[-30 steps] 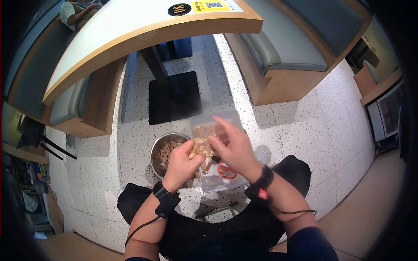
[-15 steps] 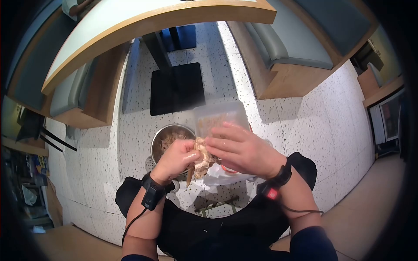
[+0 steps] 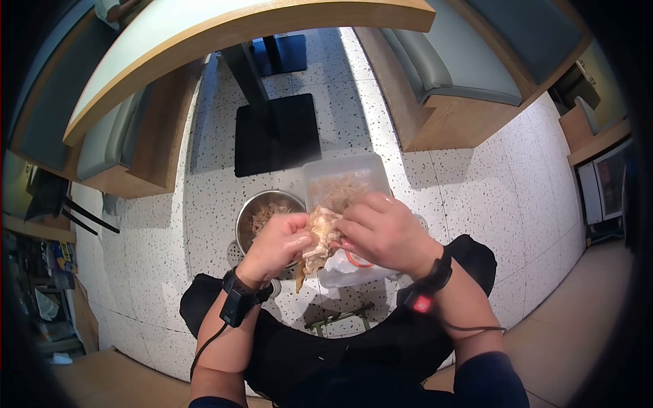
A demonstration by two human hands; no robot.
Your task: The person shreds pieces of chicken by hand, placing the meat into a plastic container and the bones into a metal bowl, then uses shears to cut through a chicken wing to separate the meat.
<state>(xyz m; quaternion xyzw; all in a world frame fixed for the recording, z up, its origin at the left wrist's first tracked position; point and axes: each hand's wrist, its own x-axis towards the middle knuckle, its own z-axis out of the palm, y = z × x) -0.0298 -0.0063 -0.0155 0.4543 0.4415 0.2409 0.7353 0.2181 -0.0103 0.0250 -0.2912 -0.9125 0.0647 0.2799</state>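
Between my hands is a piece of cooked chicken (image 3: 318,234), pale and ragged, with a narrow brown end hanging down. My left hand (image 3: 273,248) grips its left side, thumb pressed on top. On the other side, my right hand (image 3: 384,228) has its fingers curled and pinched against the meat; their tips are partly hidden. Just beyond, a translucent plastic tub (image 3: 326,164) contains shredded meat (image 3: 340,190). A round metal bowl (image 3: 246,212) to the left holds more torn pieces (image 3: 269,216). Below my right hand lies a white plastic bag (image 3: 343,273) with a red marking.
A wood-edged table (image 3: 272,17) overhangs ahead, on a post with a black base plate (image 3: 279,136). Padded benches stand left (image 3: 109,139) and right (image 3: 469,68). A green metal stool frame (image 3: 340,321) shows between my knees. Part of another person (image 3: 112,10) appears top left.
My right hand's fingers have gone from stretched out to curled in on the chicken. The chicken has turned and risen slightly. My left hand keeps its grip.
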